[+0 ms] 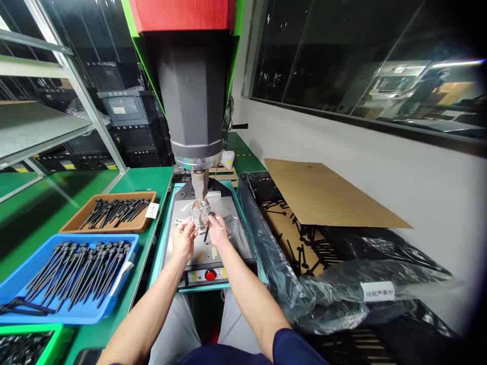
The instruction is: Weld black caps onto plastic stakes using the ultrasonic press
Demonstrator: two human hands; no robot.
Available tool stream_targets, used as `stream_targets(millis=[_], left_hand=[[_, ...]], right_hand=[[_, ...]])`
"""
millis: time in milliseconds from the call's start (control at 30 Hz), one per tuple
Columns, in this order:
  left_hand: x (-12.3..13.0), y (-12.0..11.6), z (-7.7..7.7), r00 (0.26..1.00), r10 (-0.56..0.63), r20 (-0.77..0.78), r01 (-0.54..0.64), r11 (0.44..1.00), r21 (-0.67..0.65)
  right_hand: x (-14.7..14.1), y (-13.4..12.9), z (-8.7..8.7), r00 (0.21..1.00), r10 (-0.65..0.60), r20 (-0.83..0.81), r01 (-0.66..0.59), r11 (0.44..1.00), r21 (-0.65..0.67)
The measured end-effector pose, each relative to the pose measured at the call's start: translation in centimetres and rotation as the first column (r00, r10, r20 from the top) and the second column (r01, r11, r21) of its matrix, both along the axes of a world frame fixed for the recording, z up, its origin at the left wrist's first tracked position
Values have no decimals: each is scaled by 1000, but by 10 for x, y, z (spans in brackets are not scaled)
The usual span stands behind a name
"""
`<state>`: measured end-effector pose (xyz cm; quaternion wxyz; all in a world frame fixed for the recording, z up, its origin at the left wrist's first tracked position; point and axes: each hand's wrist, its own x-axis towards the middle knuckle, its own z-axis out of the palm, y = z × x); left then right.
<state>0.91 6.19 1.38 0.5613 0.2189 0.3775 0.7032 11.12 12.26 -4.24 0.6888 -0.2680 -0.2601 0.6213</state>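
Note:
My right hand (218,230) is closed on a black rod-shaped part (206,234), which hangs down from the fingers at a slight tilt. Level with it on the left, my left hand (184,240) has its fingertips pinched together beside a small pale strip (182,221); what they grip is too small to make out. Both hands are over the grey base plate (231,203) of a bench press. Between and just beyond them stands a small metal fixture (203,208), directly under the press's metal tool head (199,183). Clear film or guarding around the fixture blurs its details.
On the left green bench, a blue tray (95,317) and a brown tray (142,226) hold black rod parts; a green bin (63,337) is nearer. At right, a plastic-lined box (279,274) holds more rods under cardboard (327,195). A red button (210,275) fronts the press.

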Motion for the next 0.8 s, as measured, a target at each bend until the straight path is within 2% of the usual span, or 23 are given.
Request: stream_targets(millis=[67,133,167,233,467,600,700,800], left_hand=[[-1,0,1,1000,-4,-11,4,1000,-11],[-2,-1,1,1000,-7,-24,7,1000,-15],[-2,-1,1,1000,-8,-29,8,1000,-15],[-3,-1,2,999,-8,-40,8,1000,-11],[-2,2,1,999,-8,-44,8,1000,0],[-3,4,1,999,-3,-45,3,1000,8],[-4,5,1,999,-5,-47,6,1000,9],[-5,5,1,999,-7,-51,7,1000,6]], right_hand=[[-6,1,0,959,-164,232,155,986,54],[-6,2,1,827,-315,465,279,949,147],[-6,4,1,772,-356,527,304,934,186],[-4,8,4,728,-393,561,316,919,234],[-14,26,23,802,-342,491,267,939,218],[-22,35,32,841,-283,462,253,959,128],[-21,38,35,881,-196,432,174,981,90],[-15,37,36,893,-146,426,107,988,115]])
